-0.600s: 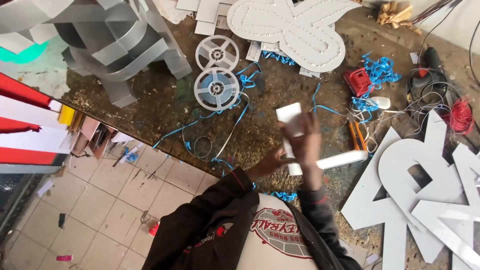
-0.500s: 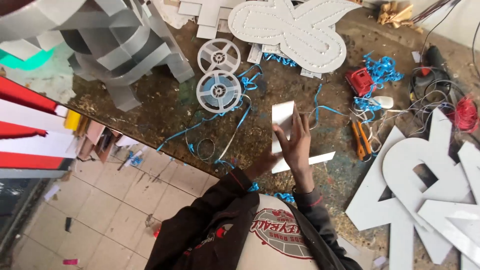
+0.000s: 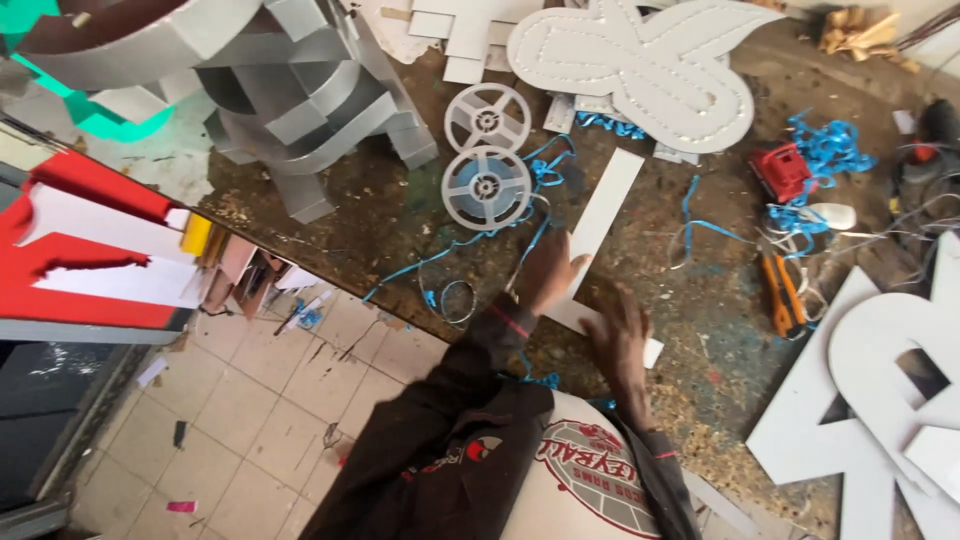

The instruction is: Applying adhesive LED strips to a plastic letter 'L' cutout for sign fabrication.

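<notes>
A white L-shaped flat piece (image 3: pixel 605 205) lies on the brown, dusty workbench (image 3: pixel 400 220), its long arm pointing up and away from me. My left hand (image 3: pixel 545 272) grips the long arm near the corner. My right hand (image 3: pixel 620 335) rests with fingers spread over the short arm close to the bench's front edge. Both hands are blurred. My dark sleeves and white printed shirt fill the bottom of the view.
Two grey reels (image 3: pixel 487 187) and blue strips (image 3: pixel 830 150) lie beyond my hands. An orange-handled tool (image 3: pixel 785 295) and a red tool (image 3: pixel 782 172) sit right. White cut letters (image 3: pixel 880 400), a dotted white letter (image 3: pixel 640 60), grey metal letters (image 3: pixel 300 110), a red sign (image 3: pixel 90 260) and tiled floor (image 3: pixel 250 420) surround.
The white piece, held up off the bench before, now lies flat on it. Both hands have come down onto it, the right one moving toward the front edge.
</notes>
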